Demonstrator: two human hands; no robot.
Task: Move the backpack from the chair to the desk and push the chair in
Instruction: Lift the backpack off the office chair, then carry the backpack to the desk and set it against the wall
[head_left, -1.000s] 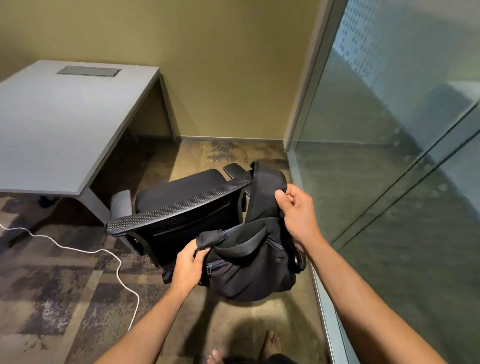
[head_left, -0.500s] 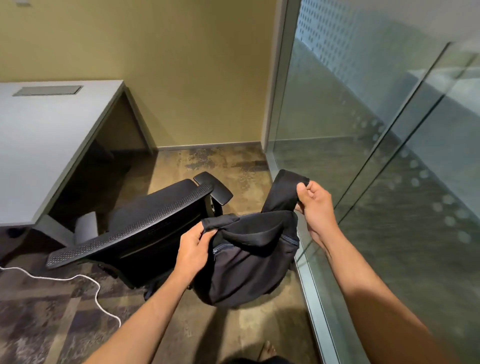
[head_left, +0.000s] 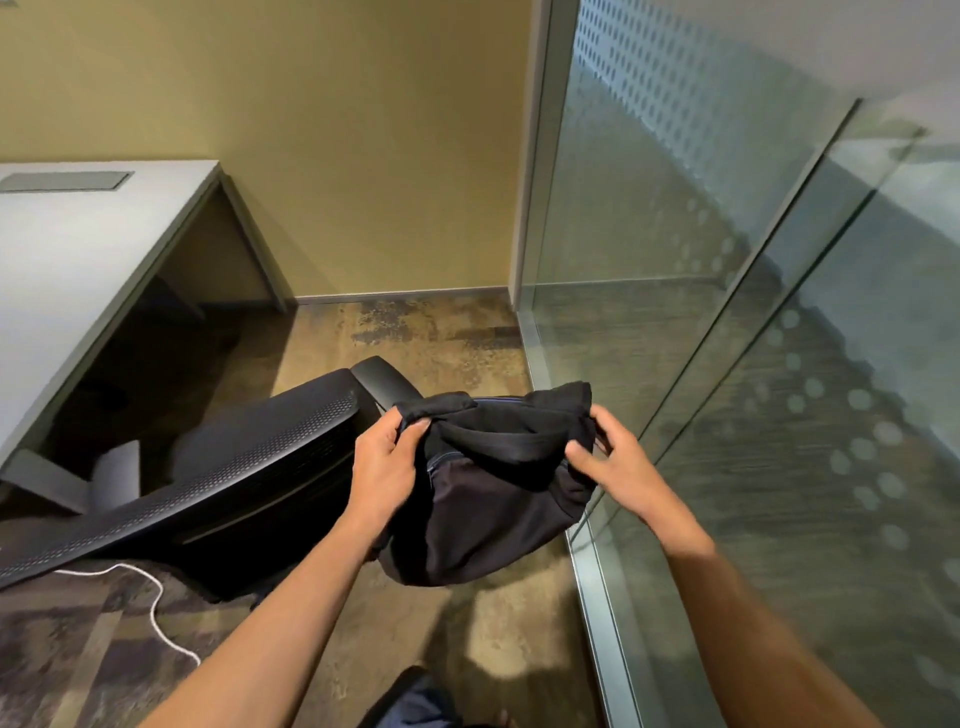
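A limp black backpack (head_left: 483, 499) hangs in the air in front of me, to the right of the black mesh-backed office chair (head_left: 218, 478). My left hand (head_left: 387, 462) pinches its top left edge. At the bag's right side my right hand (head_left: 613, 457) has its fingers curled on the fabric. The backpack is off the chair and touches nothing else that I can see. The grey desk (head_left: 88, 249) stands at the left, with the chair turned away from it and pulled out.
A glass partition (head_left: 727, 364) with a metal floor rail runs along the right, close to the bag. A white cable (head_left: 156, 608) lies on the carpet under the chair's back. The yellow wall is ahead. My feet show at the bottom edge.
The backpack has come off the chair's back and moved right and up. My right hand let the strap drop and shifted to the bag's right side. The view swung right.
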